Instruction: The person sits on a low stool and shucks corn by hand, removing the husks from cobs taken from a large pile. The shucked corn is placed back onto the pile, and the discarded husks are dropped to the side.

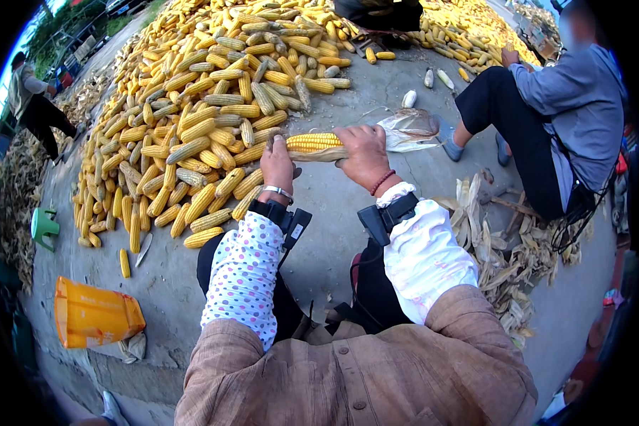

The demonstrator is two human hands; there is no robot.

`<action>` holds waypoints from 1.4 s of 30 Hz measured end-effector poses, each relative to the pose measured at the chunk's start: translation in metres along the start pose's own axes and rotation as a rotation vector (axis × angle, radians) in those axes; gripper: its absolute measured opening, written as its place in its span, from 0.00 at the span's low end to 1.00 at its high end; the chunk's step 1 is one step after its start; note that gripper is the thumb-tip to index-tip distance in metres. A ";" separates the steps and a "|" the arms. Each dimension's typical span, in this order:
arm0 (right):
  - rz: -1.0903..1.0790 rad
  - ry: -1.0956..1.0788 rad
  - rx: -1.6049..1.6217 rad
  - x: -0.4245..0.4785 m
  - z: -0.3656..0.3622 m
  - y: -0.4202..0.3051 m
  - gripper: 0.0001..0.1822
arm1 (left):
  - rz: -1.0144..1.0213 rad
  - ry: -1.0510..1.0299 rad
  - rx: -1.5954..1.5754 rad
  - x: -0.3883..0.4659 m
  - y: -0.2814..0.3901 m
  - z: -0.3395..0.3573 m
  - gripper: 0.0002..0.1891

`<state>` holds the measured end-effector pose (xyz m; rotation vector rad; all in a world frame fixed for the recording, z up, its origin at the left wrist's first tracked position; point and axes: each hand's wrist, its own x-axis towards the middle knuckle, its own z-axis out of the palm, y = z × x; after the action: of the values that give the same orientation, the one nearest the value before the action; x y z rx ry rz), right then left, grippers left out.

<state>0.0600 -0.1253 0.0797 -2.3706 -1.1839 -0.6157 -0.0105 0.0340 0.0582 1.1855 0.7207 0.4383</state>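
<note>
Between my hands lies an ear of corn (314,142), held level, its yellow kernels bared and part of the husk still along its lower side. My left hand (278,168) grips the ear at its left end. Around its right part my right hand (363,154) is closed, and pale peeled husk (410,130) spreads out to the right of that hand. Just beyond my left hand rises a large heap of husked corn ears (207,117). A white ear (409,99) rests on the concrete past the peeled husk.
A seated person (570,117) is at the right, near loose dry husks (490,255). Lower left are an orange bucket (98,314) on its side and a green plastic stool (44,229). Another person (32,101) stands at the far left. A dark-clothed figure (383,13) is at the top.
</note>
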 end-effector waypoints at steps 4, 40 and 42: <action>0.064 -0.023 0.118 0.000 -0.001 0.001 0.25 | -0.013 -0.047 -0.161 0.000 -0.001 0.000 0.15; 0.621 -0.451 1.828 0.018 0.018 -0.013 0.26 | -0.310 -0.380 -0.793 -0.021 0.027 0.006 0.15; 0.641 -0.405 1.810 0.018 0.018 -0.013 0.26 | -0.323 -0.367 -0.787 -0.016 0.023 0.006 0.17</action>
<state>0.0631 -0.0966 0.0773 -1.0184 -0.4591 0.8851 -0.0166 0.0267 0.0851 0.3758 0.3463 0.1863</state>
